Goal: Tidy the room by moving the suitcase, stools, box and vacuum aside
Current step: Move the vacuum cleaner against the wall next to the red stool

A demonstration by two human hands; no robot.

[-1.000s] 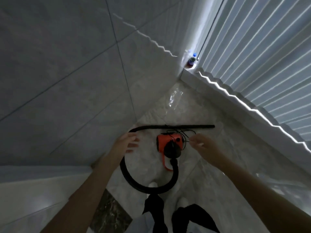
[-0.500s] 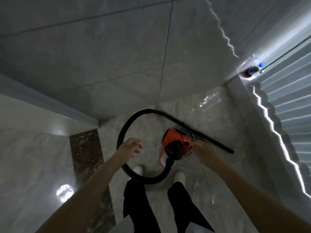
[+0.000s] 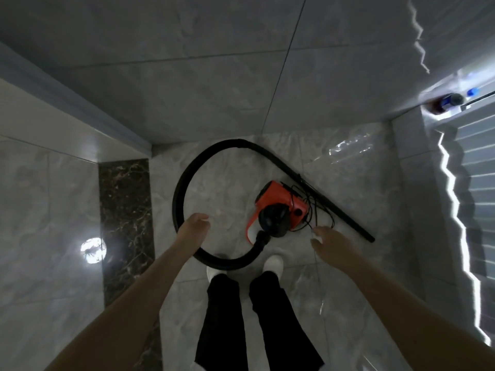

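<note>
Vacuum (image 3: 281, 210): orange body with a black round front, resting on the pale marble floor (image 3: 230, 188) in the corner, close to the tiled wall (image 3: 187, 76). It lies between the two hands and slightly ahead of them, nearer the right hand than the left.

Hose (image 3: 182, 188): black, leaving the front of the vacuum, looping in a wide ring to the left and ending in a straight black tube (image 3: 337, 210) that lies on the floor behind and to the right of the vacuum body. A thin black cord (image 3: 313, 207) is bunched loosely against the vacuum's right side.

Left hand (image 3: 194, 227): grip released, fingers loosely curled and holding nothing. It is seen over the left bend of the hose loop; whether it touches the hose cannot be told.

Right hand (image 3: 330, 243): grip released, fingers spread, holding nothing. It hangs just beside the right end of the vacuum, with the fingertips near the loose cord; contact cannot be confirmed.

Person's feet: two white shoes (image 3: 273, 265) stand just behind the vacuum, the near arc of the hose lying across in front of them.

Bottles (image 3: 450, 101): on a ledge at the far right, well apart from both hands.
</note>
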